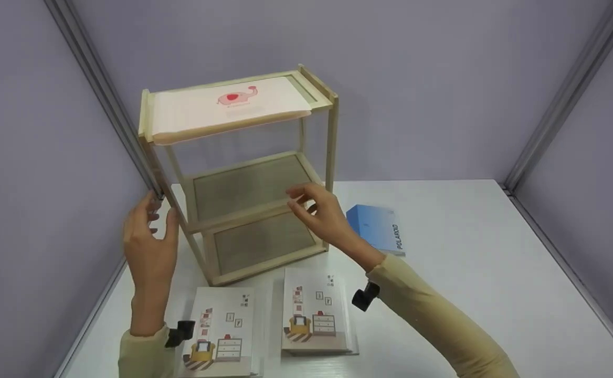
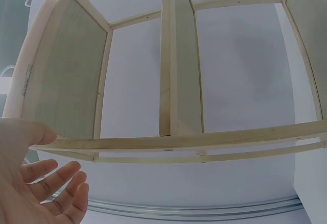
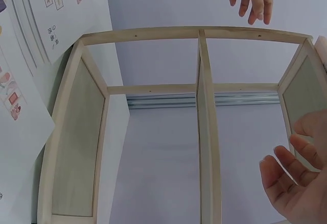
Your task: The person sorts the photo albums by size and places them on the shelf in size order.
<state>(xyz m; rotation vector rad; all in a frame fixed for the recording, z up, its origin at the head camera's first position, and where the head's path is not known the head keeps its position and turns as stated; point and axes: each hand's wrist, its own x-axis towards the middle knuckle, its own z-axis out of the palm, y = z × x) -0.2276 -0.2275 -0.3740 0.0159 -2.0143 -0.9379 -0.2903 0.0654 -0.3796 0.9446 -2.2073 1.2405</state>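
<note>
A wooden three-tier shelf (image 1: 254,212) stands on the white table. Across its top tier lies a white and pink sheet or packet (image 1: 191,111) with a red elephant printed on it; its kind is unclear. My left hand (image 1: 149,247) hovers beside the shelf's left front post, thumb and fingers apart. In the left wrist view the post (image 2: 245,137) runs close to the left thumb, but contact cannot be told. Before the middle tier, my right hand (image 1: 319,212) is raised with loosely bent fingers and nothing between them.
Two flat stacks, the left stack (image 1: 222,331) and the right stack (image 1: 314,310), with furniture drawings on their covers, lie in front of the shelf. A blue box marked POLAROID (image 1: 377,228) lies to its right. Grey wall panels (image 1: 416,89) enclose the table.
</note>
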